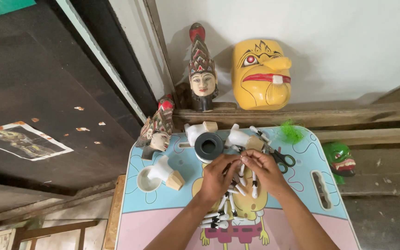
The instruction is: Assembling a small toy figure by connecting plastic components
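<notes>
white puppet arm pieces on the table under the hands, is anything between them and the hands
Nothing visible does. Both the left hand and the right hand hover directly over the white puppet arm pieces, fingertips meeting above them. The black tape roll and scissors lie behind, off to the sides.

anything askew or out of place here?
One carved puppet head leans tilted off the small table's left edge, unlike the upright head on the ledge. A green mask lies to the table's right. Nothing looks spilled.

Left hand and right hand meet, fingertips pinched together.
</notes>
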